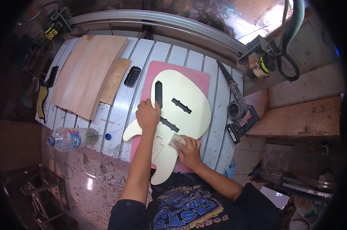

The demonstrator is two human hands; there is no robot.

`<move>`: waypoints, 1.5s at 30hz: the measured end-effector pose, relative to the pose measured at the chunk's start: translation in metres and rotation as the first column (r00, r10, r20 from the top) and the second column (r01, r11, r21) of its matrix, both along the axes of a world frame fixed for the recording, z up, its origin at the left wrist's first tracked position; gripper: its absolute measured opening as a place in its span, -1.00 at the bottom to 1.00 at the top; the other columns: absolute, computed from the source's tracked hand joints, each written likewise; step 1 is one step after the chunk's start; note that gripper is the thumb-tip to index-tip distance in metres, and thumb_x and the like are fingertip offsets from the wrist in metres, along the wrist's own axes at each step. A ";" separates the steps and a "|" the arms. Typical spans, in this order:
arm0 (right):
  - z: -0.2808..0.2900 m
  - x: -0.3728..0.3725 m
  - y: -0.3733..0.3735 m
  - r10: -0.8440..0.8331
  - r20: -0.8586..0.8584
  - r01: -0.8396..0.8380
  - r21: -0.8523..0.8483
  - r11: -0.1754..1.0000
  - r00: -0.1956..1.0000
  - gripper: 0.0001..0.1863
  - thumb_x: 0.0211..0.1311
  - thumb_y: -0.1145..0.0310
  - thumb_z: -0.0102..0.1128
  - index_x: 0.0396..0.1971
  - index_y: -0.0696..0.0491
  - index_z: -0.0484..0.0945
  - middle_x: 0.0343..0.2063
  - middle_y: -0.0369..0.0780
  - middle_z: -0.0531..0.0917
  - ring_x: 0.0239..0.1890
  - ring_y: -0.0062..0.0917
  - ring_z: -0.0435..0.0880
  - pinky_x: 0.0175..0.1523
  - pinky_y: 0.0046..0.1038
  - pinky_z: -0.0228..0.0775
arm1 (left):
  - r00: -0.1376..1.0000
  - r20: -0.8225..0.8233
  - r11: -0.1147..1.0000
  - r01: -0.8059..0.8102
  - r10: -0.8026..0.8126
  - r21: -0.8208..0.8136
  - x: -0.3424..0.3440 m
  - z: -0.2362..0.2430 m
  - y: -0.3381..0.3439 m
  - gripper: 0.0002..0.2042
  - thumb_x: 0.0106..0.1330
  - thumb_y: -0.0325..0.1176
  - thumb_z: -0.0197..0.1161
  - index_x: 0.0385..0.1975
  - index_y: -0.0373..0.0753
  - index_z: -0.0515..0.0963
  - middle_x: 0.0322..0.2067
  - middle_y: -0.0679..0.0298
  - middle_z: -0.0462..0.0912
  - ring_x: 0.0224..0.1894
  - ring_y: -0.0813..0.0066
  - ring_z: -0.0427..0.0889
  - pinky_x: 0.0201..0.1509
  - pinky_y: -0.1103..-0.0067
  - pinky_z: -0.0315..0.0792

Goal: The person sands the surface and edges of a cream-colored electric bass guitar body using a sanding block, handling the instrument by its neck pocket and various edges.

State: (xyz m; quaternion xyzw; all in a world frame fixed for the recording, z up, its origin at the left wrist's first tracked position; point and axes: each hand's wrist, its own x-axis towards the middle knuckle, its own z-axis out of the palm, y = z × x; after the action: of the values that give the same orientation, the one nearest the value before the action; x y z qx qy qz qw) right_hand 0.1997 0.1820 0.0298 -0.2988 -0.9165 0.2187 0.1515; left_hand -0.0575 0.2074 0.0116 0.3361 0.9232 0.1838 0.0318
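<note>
Fingers of a person's right hand [187, 151] are bent and clamped on a small pale pad [175, 140], which sits against the face of a cream guitar body [196, 92]. The left hand [148, 115] rests on the same body, farther from the person and to the left, palm down, its fingers only slightly apart, the thumb just beside a long dark slot [159, 90]. Two shorter dark slots [182, 106] cross the body to the right of that one, the nearer of them between the two hands. The body lies flat on a pink mat [201, 78], one horn reaching past the mat's near edge toward the person's dark shirt [189, 207]. Under the mat is a white slatted table [158, 51]. To the left, going outward, are a small black tray [133, 76], a narrow board [116, 80] and a large wooden panel [90, 73]. Nearer the person on that side are a blue cap [108, 136] and a clear bottle [70, 138]. On the right, well apart from the hands, lies a black blower [238, 109]. A metal rail [158, 17] spans the far side.
</note>
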 end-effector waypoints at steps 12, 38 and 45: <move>-0.024 -0.010 0.007 -0.033 -0.004 0.033 0.172 0.985 0.999 -0.45 0.17 0.39 0.35 0.21 -0.30 0.65 0.10 -0.14 0.62 0.16 -0.21 0.56 0.25 0.00 0.33 | 1.000 0.022 1.000 0.012 -0.012 -0.004 0.000 0.005 0.004 -0.59 0.43 -0.07 0.12 -0.13 -0.34 0.65 -0.17 -0.04 0.68 -0.09 -0.06 0.68 -0.03 0.12 0.57; -0.017 -0.020 0.073 -0.305 -0.101 0.309 0.019 0.951 0.947 -0.50 0.24 0.38 0.33 0.19 -0.32 0.66 0.10 -0.19 0.61 0.16 -0.22 0.54 0.23 -0.11 0.35 | 0.997 -0.040 0.998 0.069 -0.069 0.012 0.009 0.004 0.006 -0.59 0.45 -0.06 0.11 -0.16 -0.35 0.66 -0.19 -0.04 0.67 -0.12 -0.08 0.67 -0.04 0.13 0.57; -0.006 -0.002 -0.003 0.021 -0.090 -0.014 0.085 0.996 0.996 -0.59 0.32 0.37 0.24 0.13 -0.28 0.70 0.03 -0.16 0.63 0.11 -0.23 0.60 0.18 -0.09 0.46 | 0.997 -0.061 0.998 0.057 -0.057 -0.008 0.001 0.003 0.001 -0.60 0.45 -0.06 0.11 -0.16 -0.34 0.64 -0.18 -0.04 0.67 -0.12 -0.09 0.67 -0.04 0.12 0.57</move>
State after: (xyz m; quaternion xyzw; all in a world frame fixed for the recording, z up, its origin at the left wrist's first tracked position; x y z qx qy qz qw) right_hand 0.1978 0.1790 0.0234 -0.2739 -0.9196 0.1946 0.2036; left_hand -0.0566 0.2081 0.0146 0.3676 0.9144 0.1693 0.0098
